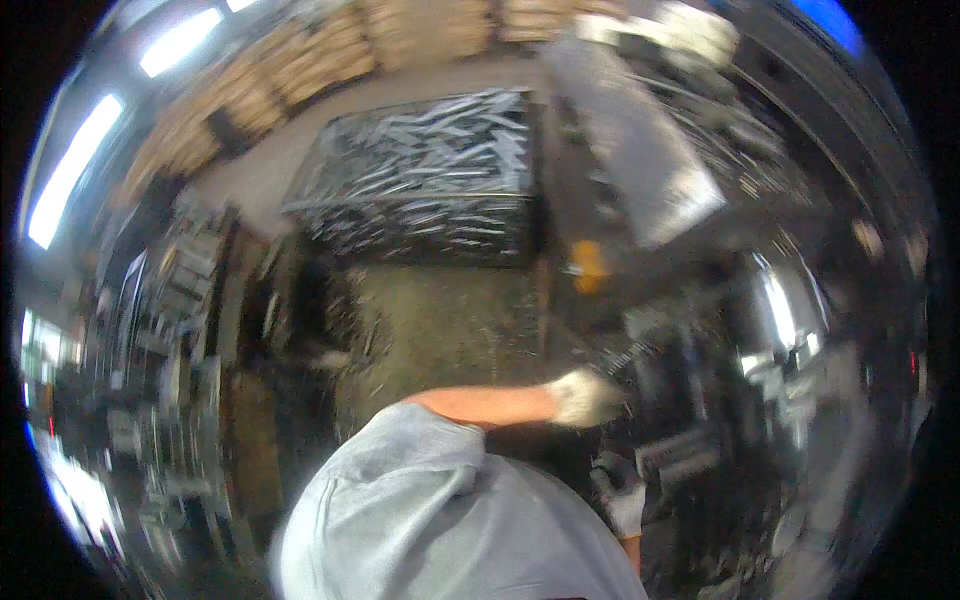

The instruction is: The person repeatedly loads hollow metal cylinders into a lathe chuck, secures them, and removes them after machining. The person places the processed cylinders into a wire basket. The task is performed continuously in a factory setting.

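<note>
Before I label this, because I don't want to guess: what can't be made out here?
All in the head view:
- Left hand: motion blur hides its fingers and anything held.
- Right hand: blurred too; its grip cannot be told.
- Right forearm: mostly hidden behind the grey shirt.
- Heaped metal strips: they overlap and blur, so no count; lower ones are buried.
- Tan stacks: cut off by the top edge.

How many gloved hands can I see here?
2: the left hand, right of the picture's centre, and the right hand, lower down. Blur and dark areas could hide others.
</note>
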A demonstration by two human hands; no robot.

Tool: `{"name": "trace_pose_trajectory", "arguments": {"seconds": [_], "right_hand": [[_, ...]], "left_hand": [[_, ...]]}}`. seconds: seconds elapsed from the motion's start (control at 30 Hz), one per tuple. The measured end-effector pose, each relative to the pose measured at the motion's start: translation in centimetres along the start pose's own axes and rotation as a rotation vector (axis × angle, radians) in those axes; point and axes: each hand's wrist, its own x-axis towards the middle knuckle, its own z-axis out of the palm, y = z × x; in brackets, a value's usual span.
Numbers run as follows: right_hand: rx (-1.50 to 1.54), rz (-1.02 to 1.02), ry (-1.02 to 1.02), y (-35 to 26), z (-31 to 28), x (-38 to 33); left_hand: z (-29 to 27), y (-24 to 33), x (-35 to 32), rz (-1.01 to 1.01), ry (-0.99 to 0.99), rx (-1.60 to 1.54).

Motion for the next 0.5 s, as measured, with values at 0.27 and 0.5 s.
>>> {"name": "trace_pose_trajectory", "arguments": {"seconds": [0.27,0.5], "right_hand": [[-0.286,-0.33,-0.516,-6.7,18.8,9.4],[-0.7,-0.613,-0.943,-12.2,46.3,8.6]], "left_hand": [[19.8,-11.2,-62.5,-1.834,1.112,-0.21],[42.7,6.5,-85.1,-1.95,3.311,-0.462]]}}
